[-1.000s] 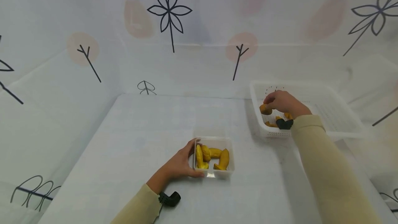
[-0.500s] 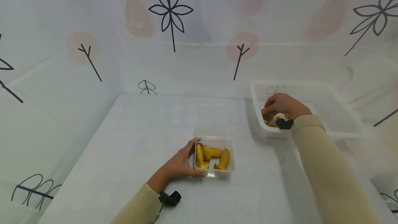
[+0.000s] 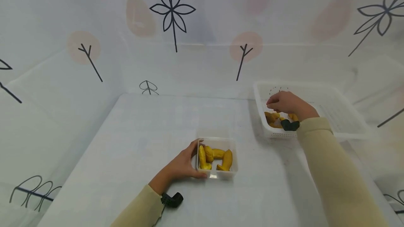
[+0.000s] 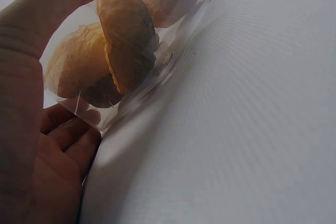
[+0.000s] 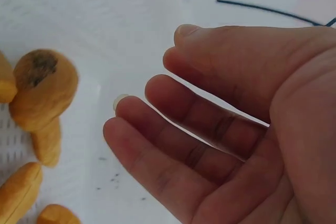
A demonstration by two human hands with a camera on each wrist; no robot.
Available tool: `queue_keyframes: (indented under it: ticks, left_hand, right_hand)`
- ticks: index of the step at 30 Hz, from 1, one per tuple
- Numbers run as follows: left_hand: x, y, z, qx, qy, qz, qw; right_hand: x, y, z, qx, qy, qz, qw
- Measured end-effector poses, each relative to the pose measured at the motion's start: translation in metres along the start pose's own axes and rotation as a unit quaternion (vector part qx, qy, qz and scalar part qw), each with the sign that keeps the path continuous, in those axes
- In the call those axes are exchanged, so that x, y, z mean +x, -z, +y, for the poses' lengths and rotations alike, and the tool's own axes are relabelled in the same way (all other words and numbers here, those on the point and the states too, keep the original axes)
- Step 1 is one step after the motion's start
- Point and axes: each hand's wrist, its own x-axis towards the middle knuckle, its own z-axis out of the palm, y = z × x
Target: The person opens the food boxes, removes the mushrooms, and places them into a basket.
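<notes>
My left hand (image 3: 184, 162) grips the near-left side of a small clear plastic box (image 3: 231, 175), thumb on the near wall and fingers round the left side. Several yellow mushroom-shaped pieces (image 3: 226, 160) lie inside it, also visible through the wall in the left wrist view. Over the left end of a white perforated basket (image 3: 347, 129) hangs my right hand (image 3: 288, 103). Its fingers are loosely bent, with nothing between them in the right wrist view. Below it in the basket are more yellow mushroom-shaped pieces (image 3: 271, 116), one with a round cap (image 5: 44, 90) bearing a dark patch.
Both objects stand on a white-covered table (image 3: 151, 125), the basket at the back right. White patterned sheeting (image 3: 202, 66) rises behind and at the sides. A black wrist camera (image 3: 172, 200) sits on the left wrist, another (image 3: 289, 125) on the right.
The right hand has lowered a yellow mushroom-shaped piece into the basket and let go of it, then lifted slightly. My left hand and the clear box have stayed in place.
</notes>
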Motion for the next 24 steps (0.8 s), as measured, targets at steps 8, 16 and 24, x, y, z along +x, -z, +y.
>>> queue_keyframes:
  ticks: [8, 16, 24]
  left_hand:
    - [0.0, 0.0, 0.002, 0.005, 0.007, 0.002, 1.0]
    - [0.0, -0.001, 0.001, 0.004, 0.003, 0.002, 1.0]
    - [0.0, -0.001, 0.001, 0.003, 0.006, 0.003, 1.0]
  right_hand:
    - [-0.013, -0.002, -0.027, -0.015, 0.031, 0.042, 0.999]
    - [-0.028, -0.015, -0.057, -0.002, 0.046, 0.087, 0.995]
    - [-0.038, -0.038, -0.085, 0.006, 0.123, 0.125, 0.984]
